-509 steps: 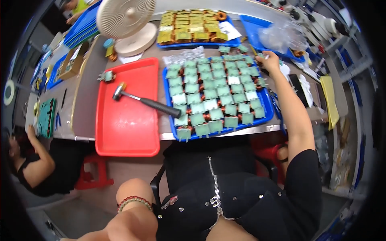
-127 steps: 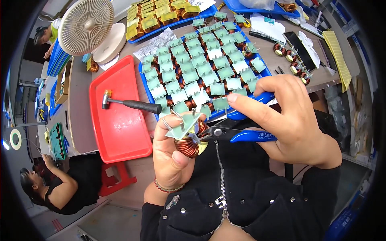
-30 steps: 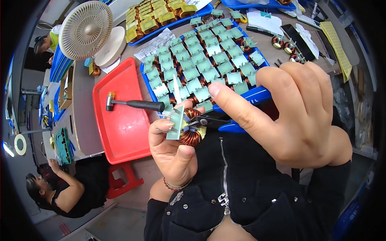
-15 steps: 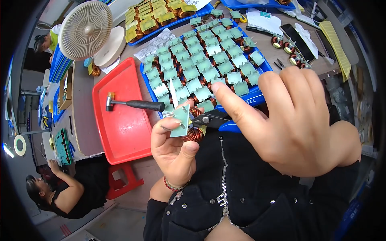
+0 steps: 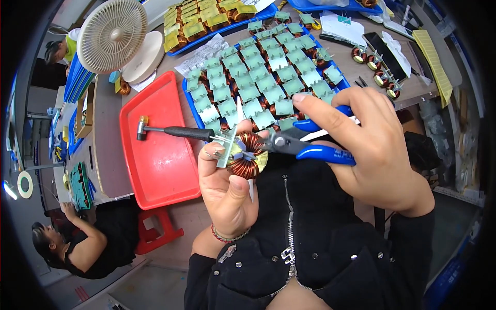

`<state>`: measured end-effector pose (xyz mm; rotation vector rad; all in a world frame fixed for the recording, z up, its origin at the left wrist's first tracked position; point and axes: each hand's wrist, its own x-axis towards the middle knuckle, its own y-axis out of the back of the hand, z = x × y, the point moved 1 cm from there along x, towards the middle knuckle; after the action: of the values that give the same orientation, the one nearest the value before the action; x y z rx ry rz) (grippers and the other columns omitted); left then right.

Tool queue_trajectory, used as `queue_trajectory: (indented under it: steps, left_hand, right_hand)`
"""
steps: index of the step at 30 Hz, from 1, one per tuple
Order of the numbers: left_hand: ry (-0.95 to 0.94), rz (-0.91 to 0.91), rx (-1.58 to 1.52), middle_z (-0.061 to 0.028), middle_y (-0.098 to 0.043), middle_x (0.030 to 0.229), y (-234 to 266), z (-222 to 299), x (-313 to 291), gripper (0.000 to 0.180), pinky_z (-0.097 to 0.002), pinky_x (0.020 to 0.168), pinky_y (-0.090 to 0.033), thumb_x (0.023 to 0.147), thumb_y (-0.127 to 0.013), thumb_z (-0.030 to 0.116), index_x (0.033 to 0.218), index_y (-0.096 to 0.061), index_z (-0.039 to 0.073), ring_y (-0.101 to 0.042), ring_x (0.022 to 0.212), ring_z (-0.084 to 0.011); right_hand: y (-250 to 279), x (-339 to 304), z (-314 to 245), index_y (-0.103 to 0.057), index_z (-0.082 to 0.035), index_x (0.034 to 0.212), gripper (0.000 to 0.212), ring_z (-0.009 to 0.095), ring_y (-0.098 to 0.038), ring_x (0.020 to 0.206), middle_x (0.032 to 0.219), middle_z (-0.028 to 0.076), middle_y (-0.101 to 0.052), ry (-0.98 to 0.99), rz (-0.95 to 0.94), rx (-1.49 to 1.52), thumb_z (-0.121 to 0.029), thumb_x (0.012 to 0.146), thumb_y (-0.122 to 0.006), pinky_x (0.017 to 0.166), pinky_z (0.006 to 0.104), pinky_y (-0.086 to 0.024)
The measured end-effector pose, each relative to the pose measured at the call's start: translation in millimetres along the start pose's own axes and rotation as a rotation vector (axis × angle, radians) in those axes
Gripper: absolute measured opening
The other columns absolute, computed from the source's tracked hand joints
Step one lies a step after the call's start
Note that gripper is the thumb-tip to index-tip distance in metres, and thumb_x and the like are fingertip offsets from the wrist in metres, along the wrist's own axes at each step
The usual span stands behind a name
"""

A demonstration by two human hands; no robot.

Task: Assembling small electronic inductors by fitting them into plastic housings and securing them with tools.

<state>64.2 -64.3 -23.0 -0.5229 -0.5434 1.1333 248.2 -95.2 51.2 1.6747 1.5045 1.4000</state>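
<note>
My left hand point(image 5: 227, 201) grips a copper-wound toroidal coil point(image 5: 250, 168) by a small green board point(image 5: 228, 149) on its left side, from which metal pins stick out. In my right hand point(image 5: 374, 142) are blue-handled pliers point(image 5: 326, 154), handles spread apart, with the head pointing left at the coil. The jaw tips are partly hidden at the coil, so I cannot tell if they bite a wire. A white pointed strip point(image 5: 239, 109) shows behind my left fingers. Beyond both hands, a blue tray point(image 5: 194, 110) holds rows of similar coils with green boards facing up.
A red tray point(image 5: 160, 178) lies left, with a black-handled hammer point(image 5: 178, 132) across it. Behind stand a fan point(image 5: 114, 36) and a tray of yellow-topped coils point(image 5: 209, 18). Loose coils point(image 5: 373, 63) lie far right. A seated person point(image 5: 88, 240) works at lower left, near a red stool point(image 5: 163, 232).
My right hand has drawn back and lower, bringing the pliers' blue handles into view, more widely spread. The coil has turned in my left hand, showing more of its windings.
</note>
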Motion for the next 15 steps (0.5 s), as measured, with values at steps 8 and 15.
queue_trajectory:
  steps: [8, 15]
  left_hand:
    - [0.045, 0.010, -0.046, -0.0255, -0.039, 0.129, -7.8, 0.8, -0.3, 0.047, -0.0481, 0.097, -0.036, 0.077, -0.069, 0.018, 0.114, -0.039, 0.011, -0.044, 0.116, -0.0394]
    - [0.028, 0.010, -0.040, -0.0267, -0.039, 0.128, -7.0, 2.1, -1.8, 0.045, -0.0446, 0.096, -0.038, 0.077, -0.069, 0.017, 0.111, -0.040, 0.010, -0.046, 0.115, -0.0367]
  right_hand:
    - [0.4, -4.5, -2.5, -0.060, -0.015, 0.113, 0.052, 0.026, -0.047, 0.080, 0.087, 0.009, -0.049, 0.151, 0.159, -0.235, -0.010, 0.061, -0.069, 0.072, 0.0375, -0.037]
    - [2.3, -2.4, -6.4, -0.063, -0.016, 0.107, 0.044, 0.025, -0.047, 0.078, 0.084, 0.007, -0.048, 0.209, 0.190, -0.349, -0.013, 0.064, -0.065, 0.070, 0.0366, -0.037]
